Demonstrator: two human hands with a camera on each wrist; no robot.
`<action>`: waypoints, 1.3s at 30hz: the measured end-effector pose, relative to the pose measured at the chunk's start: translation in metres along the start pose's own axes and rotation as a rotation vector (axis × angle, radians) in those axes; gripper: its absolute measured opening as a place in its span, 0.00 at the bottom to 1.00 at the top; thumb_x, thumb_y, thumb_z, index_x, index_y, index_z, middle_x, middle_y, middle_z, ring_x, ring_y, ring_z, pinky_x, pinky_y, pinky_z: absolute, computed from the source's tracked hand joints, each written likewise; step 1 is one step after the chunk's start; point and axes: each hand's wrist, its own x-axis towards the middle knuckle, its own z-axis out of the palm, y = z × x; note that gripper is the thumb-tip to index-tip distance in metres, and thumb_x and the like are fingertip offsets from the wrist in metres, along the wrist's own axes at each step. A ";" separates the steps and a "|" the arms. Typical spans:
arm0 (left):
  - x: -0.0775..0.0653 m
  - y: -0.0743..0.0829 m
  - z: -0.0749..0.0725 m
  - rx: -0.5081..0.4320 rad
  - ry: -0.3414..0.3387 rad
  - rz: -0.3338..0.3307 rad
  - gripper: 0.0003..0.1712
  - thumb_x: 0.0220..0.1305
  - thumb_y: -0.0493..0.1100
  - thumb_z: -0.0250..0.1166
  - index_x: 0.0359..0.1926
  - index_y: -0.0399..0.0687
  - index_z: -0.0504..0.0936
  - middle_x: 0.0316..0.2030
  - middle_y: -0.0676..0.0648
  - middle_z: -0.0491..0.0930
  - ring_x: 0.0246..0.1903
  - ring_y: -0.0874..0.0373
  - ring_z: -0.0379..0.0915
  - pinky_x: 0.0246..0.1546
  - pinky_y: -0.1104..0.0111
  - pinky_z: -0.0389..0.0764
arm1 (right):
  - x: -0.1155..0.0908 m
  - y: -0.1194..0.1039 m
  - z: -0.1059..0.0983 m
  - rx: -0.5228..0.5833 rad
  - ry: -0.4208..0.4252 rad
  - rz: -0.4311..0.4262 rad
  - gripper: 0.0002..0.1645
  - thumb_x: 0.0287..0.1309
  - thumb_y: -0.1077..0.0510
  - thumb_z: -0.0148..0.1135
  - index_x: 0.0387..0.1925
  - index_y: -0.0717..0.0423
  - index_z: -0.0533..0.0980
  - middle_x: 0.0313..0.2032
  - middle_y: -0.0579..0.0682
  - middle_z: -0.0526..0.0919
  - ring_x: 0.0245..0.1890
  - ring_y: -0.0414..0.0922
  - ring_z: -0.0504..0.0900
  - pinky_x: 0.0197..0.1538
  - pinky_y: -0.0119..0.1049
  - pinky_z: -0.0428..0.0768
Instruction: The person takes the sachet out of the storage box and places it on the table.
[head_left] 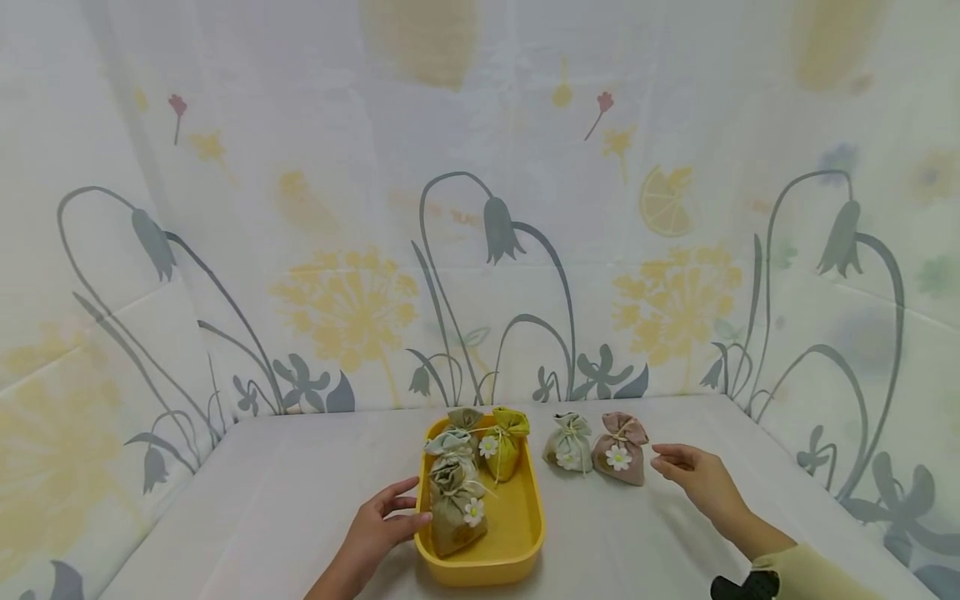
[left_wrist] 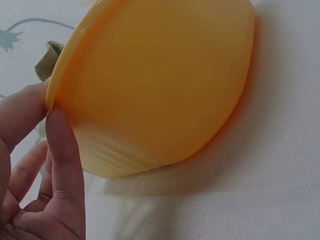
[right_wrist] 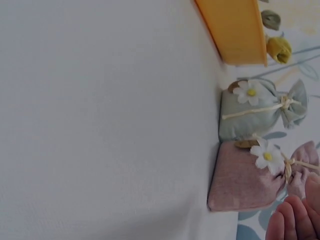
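My left hand (head_left: 381, 525) is at the left side of a yellow plastic basket (head_left: 517, 533). In the left wrist view the thumb and a finger (left_wrist: 25, 112) pinch the basket's rim. Several drawstring pouches lie inside, among them a brownish-olive one (head_left: 453, 529) with a white daisy in front and a yellow-green one (head_left: 507, 450) at the back right. On the table to the right, a dusty-pink pouch (head_left: 621, 467) stands beside a pale green pouch (head_left: 567, 450). Just right of the pink pouch is my right hand (head_left: 701, 483), loosely bent and holding nothing, its fingertips a small gap away.
A white cloth (head_left: 300, 500) covers the table. Behind it hangs a white curtain (head_left: 480, 317) printed with grey bellflowers and yellow blossoms. In the basket, a pale blue-grey pouch (head_left: 452, 443) and an olive pouch (head_left: 465, 418) line the left side.
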 end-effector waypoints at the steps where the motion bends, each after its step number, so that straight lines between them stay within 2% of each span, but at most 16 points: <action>1: 0.000 0.000 0.000 0.000 0.001 -0.002 0.46 0.47 0.49 0.74 0.64 0.35 0.65 0.44 0.40 0.74 0.36 0.56 0.76 0.38 0.61 0.81 | -0.002 -0.001 0.001 0.004 0.002 0.002 0.31 0.59 0.50 0.62 0.55 0.70 0.71 0.40 0.54 0.81 0.39 0.42 0.78 0.43 0.38 0.78; 5: 0.000 0.000 0.000 -0.002 0.003 -0.004 0.46 0.47 0.49 0.74 0.64 0.35 0.65 0.44 0.40 0.74 0.36 0.56 0.76 0.39 0.61 0.81 | -0.008 -0.005 0.008 0.034 0.003 0.000 0.27 0.58 0.54 0.62 0.54 0.70 0.72 0.38 0.53 0.81 0.37 0.38 0.78 0.40 0.29 0.77; 8: 0.000 -0.001 0.000 -0.007 -0.002 0.003 0.46 0.47 0.48 0.74 0.63 0.35 0.65 0.44 0.40 0.74 0.37 0.56 0.76 0.39 0.61 0.81 | -0.013 -0.010 0.014 0.068 -0.007 -0.016 0.26 0.58 0.57 0.63 0.53 0.70 0.72 0.39 0.55 0.81 0.37 0.37 0.79 0.39 0.27 0.77; 17: -0.002 -0.003 -0.001 -0.017 -0.013 0.029 0.44 0.48 0.47 0.74 0.63 0.34 0.65 0.43 0.41 0.74 0.37 0.56 0.76 0.39 0.62 0.81 | -0.017 -0.023 0.033 0.151 -0.036 -0.100 0.24 0.54 0.62 0.65 0.51 0.71 0.73 0.40 0.59 0.81 0.37 0.40 0.80 0.40 0.28 0.78; 28: -0.002 -0.002 0.000 -0.015 -0.002 0.012 0.45 0.48 0.47 0.74 0.63 0.35 0.65 0.43 0.41 0.74 0.36 0.56 0.76 0.39 0.62 0.81 | -0.015 -0.033 0.062 0.198 -0.062 -0.102 0.23 0.51 0.61 0.67 0.48 0.71 0.75 0.38 0.59 0.81 0.35 0.43 0.81 0.38 0.29 0.79; 39: -0.003 0.001 0.001 -0.027 -0.004 0.013 0.45 0.47 0.47 0.74 0.63 0.35 0.66 0.43 0.40 0.74 0.37 0.56 0.76 0.39 0.62 0.81 | 0.000 -0.051 0.083 0.249 -0.081 -0.121 0.22 0.52 0.65 0.66 0.48 0.72 0.75 0.38 0.59 0.81 0.37 0.45 0.80 0.39 0.28 0.79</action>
